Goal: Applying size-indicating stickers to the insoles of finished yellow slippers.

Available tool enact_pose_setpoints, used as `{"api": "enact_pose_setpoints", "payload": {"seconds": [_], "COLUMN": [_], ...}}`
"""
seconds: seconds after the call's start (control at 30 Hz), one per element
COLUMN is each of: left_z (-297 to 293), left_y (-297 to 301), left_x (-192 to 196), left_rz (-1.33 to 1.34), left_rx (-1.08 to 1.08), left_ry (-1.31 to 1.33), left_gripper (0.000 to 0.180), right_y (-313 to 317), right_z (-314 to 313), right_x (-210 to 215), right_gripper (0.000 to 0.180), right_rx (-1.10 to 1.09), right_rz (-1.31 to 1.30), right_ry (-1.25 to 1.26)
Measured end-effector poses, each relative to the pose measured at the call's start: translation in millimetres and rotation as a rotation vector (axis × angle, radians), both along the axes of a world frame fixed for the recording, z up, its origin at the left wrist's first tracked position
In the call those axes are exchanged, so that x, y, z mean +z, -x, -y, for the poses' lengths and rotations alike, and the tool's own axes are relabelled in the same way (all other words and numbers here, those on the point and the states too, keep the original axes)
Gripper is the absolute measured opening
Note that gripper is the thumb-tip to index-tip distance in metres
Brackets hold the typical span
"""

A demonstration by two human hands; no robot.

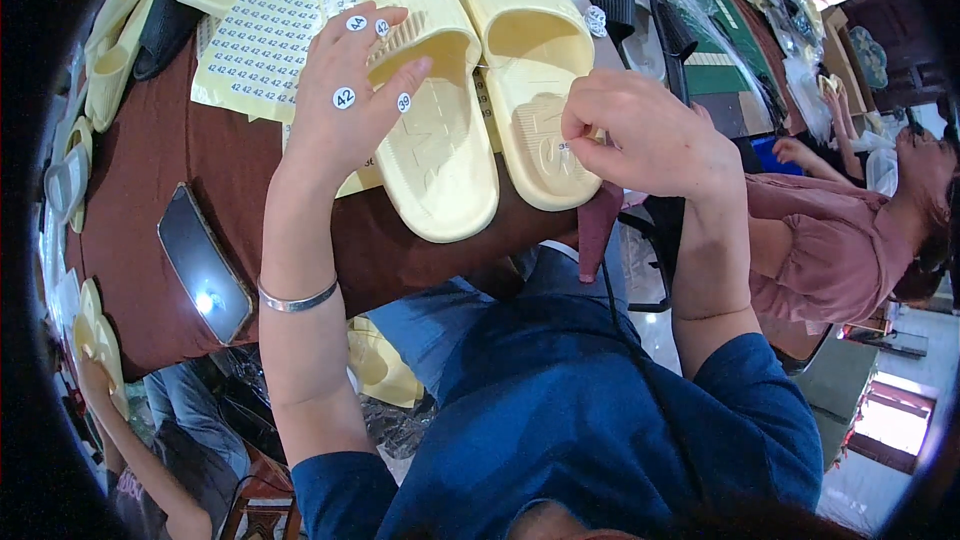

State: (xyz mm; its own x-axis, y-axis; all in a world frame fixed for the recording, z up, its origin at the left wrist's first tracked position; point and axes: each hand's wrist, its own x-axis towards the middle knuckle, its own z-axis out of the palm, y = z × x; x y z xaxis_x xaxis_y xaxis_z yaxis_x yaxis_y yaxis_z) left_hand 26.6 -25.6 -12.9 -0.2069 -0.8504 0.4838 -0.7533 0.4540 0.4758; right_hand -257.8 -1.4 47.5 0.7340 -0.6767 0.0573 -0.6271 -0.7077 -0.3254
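Observation:
Two pale yellow slide slippers lie side by side, toes pointing away from me. Over the strap of the left slipper [440, 175] rests my left hand [345, 100], fingers stretched out and thumb apart at the strap's edge. Several round white stickers [344, 98] with dark print cling to the back of that hand. My right hand [640, 130] is above the insole of the right slipper [530, 70], its thumb and forefinger drawn together in a pinch. A small printed label [564, 146] shows on the insole beside the fingertips; whatever they hold is hidden.
Printed sticker sheets [262, 50] lie under and left of the slippers on the brown-covered table [130, 210]. A phone [205, 265] with its light on lies near the left edge. More slippers [120, 50] line the far left. Co-workers sit right [820, 250] and lower left [150, 470].

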Motion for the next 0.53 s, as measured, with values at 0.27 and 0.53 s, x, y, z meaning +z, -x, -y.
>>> {"api": "enact_pose_setpoints", "payload": {"seconds": [0.27,0.53], "left_z": [-0.7,0.3], "left_y": [-1.2,-2.3], "left_x": [-1.9,0.5], "left_rz": [-0.024,0.002], "left_rx": [0.018,0.012], "left_ry": [-0.031,-0.042], "left_gripper": [0.046,0.048], "right_y": [-1.5,-3.4], "right_z": [-0.7,-3.7], "right_x": [-7.0,-8.9], "right_gripper": [0.010,0.009], "right_rx": [-0.012,-0.054], "right_rz": [0.039,0.050], "right_ry": [0.021,0.095]}}
